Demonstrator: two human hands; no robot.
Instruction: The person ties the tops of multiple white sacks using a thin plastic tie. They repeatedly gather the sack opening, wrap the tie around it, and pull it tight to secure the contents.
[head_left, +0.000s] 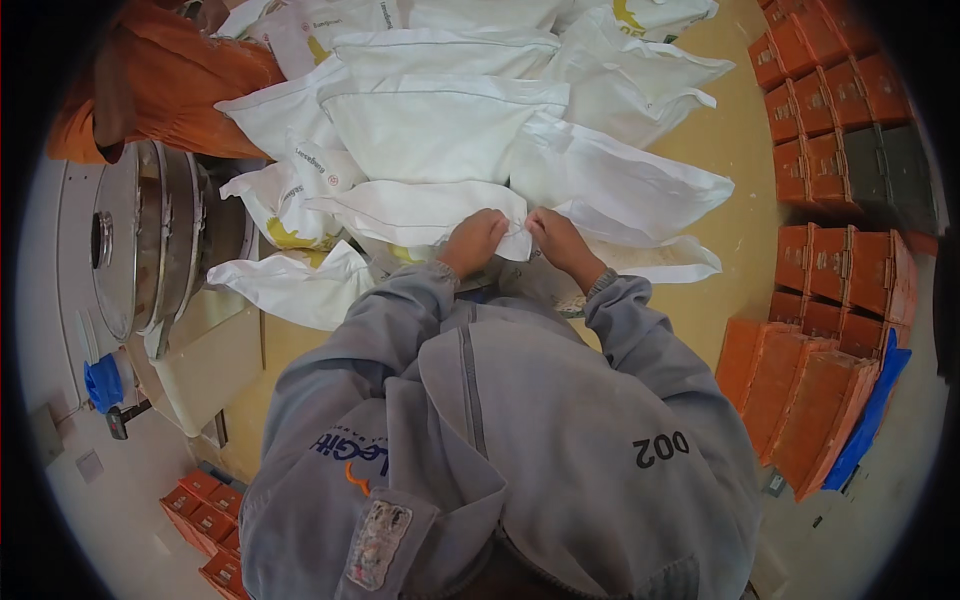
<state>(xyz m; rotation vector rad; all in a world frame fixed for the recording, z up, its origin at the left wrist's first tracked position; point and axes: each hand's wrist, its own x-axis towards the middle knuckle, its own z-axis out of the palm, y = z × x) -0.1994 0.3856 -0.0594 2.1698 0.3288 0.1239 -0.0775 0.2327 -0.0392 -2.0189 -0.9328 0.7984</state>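
Observation:
A white woven sack (397, 209) lies right in front of me, with a dark stitched seam along its top edge. My left hand (475, 241) grips this edge near the sack's right end. Fingertips of my right hand (561, 241) pinch at the same corner, just across from the left. A thin thread seems to run between the two hands, but it is too small to be sure. Behind stands another full sack (439, 131) with a sewn top. A sack (626, 176) with a loose, flared top lies to the right, beyond my right hand.
More white sacks (450, 56) crowd the far side. At upper left is a person in orange clothing (180, 75), near a round metal sieving machine (142, 232). Orange crates (825, 262) are stacked along the right, with others (206, 517) at lower left. Yellowish floor (739, 150) shows between.

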